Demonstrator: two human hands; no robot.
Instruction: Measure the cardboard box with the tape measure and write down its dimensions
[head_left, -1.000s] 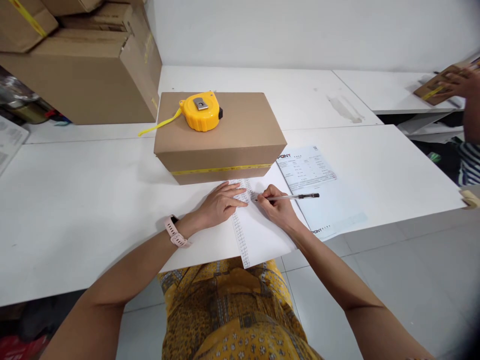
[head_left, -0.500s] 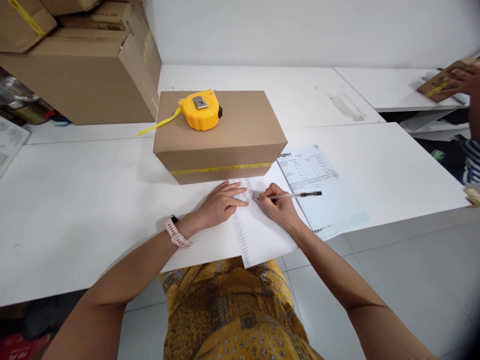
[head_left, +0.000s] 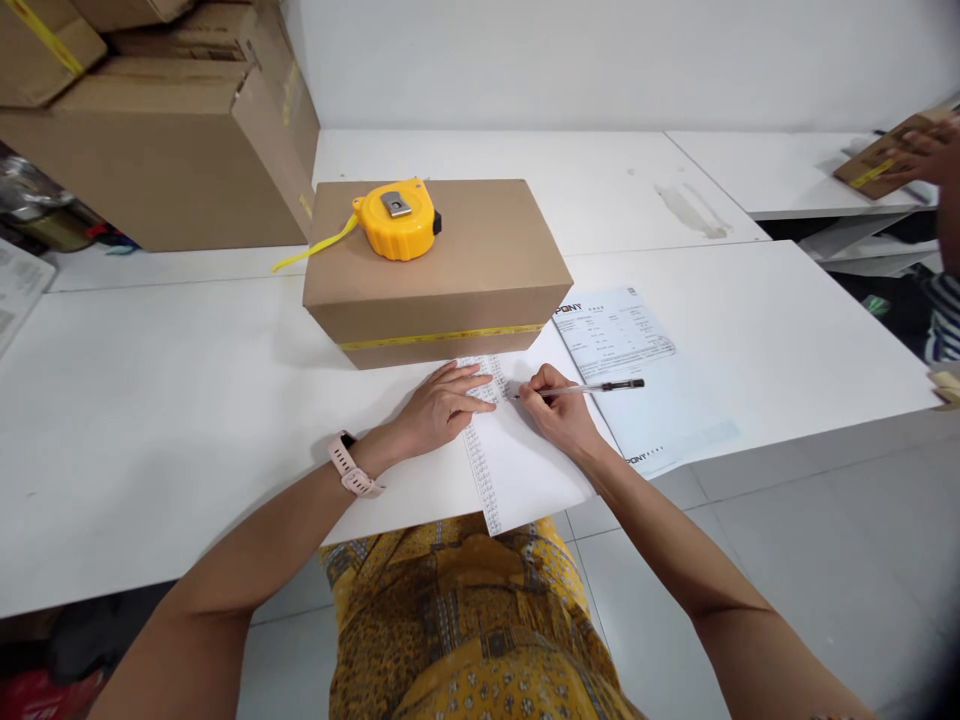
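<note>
A white sheet of paper [head_left: 525,470], with columns of handwriting along its left side, lies at the table's front edge. My right hand [head_left: 559,410] grips a pen [head_left: 600,388] with a clear barrel and dark cap end, its tip at the written columns. Fingers spread and flat, my left hand [head_left: 446,405] rests on the paper's left part. Just behind both hands stands a closed cardboard box [head_left: 480,250] with yellow tape. A yellow tape measure [head_left: 397,225] sits on top of the box, its strap hanging over the left edge.
Right of the paper lies a pale blue printed document [head_left: 645,380]. Large cardboard boxes [head_left: 157,160] are stacked at the back left of the white table [head_left: 150,400]. At the far right, another person's hand [head_left: 926,155] touches a small taped box [head_left: 877,165].
The view has shifted very slightly. Both my hands, the pen and the box look the same as before.
</note>
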